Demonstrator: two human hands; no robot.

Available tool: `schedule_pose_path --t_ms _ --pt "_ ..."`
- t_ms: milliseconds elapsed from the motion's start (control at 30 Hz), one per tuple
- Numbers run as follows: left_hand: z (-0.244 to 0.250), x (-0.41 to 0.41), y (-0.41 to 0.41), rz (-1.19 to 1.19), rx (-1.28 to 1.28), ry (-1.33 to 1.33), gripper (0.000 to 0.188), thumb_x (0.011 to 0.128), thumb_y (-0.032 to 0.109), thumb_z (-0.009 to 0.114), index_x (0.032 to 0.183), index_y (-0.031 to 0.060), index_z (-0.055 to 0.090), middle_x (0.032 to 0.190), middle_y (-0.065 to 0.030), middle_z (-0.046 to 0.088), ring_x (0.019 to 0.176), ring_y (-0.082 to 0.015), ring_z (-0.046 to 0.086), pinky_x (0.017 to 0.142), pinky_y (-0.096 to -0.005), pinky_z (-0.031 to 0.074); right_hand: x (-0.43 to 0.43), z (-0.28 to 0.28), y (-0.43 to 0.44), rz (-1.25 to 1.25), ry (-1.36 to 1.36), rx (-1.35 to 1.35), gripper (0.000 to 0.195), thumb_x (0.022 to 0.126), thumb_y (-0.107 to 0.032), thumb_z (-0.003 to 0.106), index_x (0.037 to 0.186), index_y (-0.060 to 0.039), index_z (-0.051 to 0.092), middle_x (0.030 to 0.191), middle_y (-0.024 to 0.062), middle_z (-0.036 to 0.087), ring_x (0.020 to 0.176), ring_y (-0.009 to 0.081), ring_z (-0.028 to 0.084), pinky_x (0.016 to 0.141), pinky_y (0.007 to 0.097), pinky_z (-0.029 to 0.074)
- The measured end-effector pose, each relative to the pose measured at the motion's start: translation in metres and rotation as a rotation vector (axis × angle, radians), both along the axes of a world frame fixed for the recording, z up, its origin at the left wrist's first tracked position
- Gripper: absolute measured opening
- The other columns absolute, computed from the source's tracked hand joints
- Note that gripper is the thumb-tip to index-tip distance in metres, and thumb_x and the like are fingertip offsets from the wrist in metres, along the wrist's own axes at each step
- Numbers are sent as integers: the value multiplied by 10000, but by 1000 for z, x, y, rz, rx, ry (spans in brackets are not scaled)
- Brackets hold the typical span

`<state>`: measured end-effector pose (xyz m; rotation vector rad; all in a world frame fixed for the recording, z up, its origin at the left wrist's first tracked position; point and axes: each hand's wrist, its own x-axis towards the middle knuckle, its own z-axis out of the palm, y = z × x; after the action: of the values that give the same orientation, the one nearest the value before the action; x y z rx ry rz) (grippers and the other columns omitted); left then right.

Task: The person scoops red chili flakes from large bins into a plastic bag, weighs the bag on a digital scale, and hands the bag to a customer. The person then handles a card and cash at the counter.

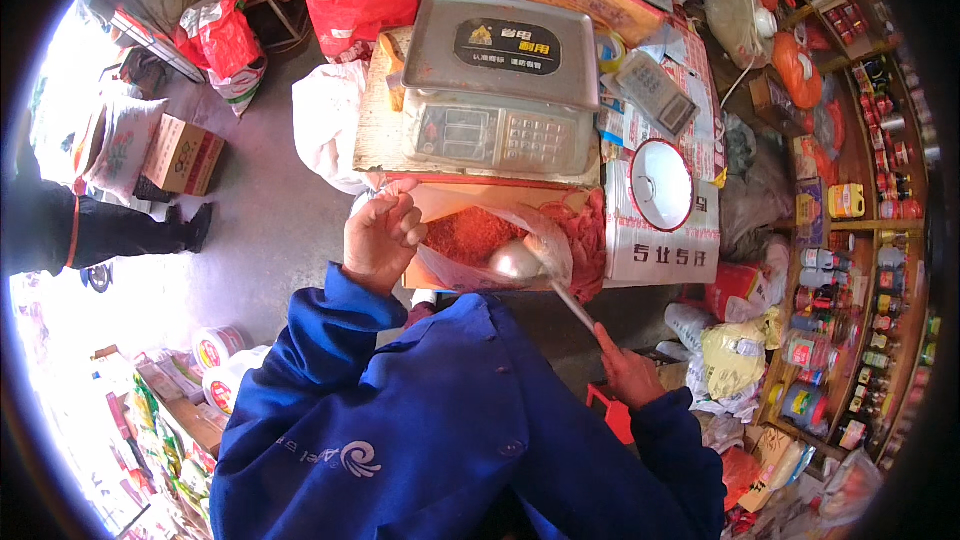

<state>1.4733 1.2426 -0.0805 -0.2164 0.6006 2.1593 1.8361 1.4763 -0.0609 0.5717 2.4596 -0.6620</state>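
Note:
My left hand (384,236) is curled at the left end of a clear plastic bag (457,281), with the bag's edge gathered in its fingers. The bag's mouth gapes, showing loose red flakes that look like ground chili (472,232). In my right hand (630,371) is the long handle of a metal ladle (574,303), slanting down to the right. The ladle's round bowl (516,260) sits inside the bag, against the red flakes. Crumpled red plastic (589,247) lies by the bag's right side.
Beyond the bag, a digital scale (499,131) with a metal pan stands on a board. A brush (393,71) lies left of it. A white enamel bowl (661,186) rests on a carton at right. Shelves of bottles (817,277) line the right; another person's leg (127,229) shows at left.

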Motion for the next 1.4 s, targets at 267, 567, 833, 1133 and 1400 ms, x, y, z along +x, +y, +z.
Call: schedule_pose_path --t_ms 267,567,833,1133,1400 --pt "-17 58 12 -248 30 -137 355 812 121 576 1152 23 543 697 28 414 572 -92 353 522 -234 303 11 -100 -56 -431 382 -688 600 965 -148 465 1505 -110 207 1142 120 601 901 280 631 741 420 496" --pt "-3 31 41 -205 146 -113 362 809 115 546 1142 -25 520 718 4 417 581 -111 346 517 -245 314 -50 -71 -52 -235 485 -691 681 934 -164 507 1520 -220 165 1136 158 630 823 338 648 723 429 511" --pt "-2 -38 7 73 186 -97 377 864 153 527 1139 -105 519 740 -29 438 603 -124 349 566 -264 315 -33 -81 -36 -436 220 -502 710 936 -158 506 1526 -221 117 975 191 650 676 296 613 584 363 476" --pt "3 -1 11 -54 80 -15 335 864 126 526 1152 -45 537 713 -4 411 578 -107 325 543 -252 289 -58 -49 -59 -418 424 -876 655 947 -91 510 1517 -99 189 1378 139 483 1165 184 539 965 271 425" --pt "2 -3 5 -90 138 4 326 862 126 525 1140 -42 540 709 -1 407 574 -102 315 540 -247 283 -42 -46 -60 -119 222 -707 711 904 -74 537 1513 -160 180 1251 303 519 1119 373 573 944 411 448"
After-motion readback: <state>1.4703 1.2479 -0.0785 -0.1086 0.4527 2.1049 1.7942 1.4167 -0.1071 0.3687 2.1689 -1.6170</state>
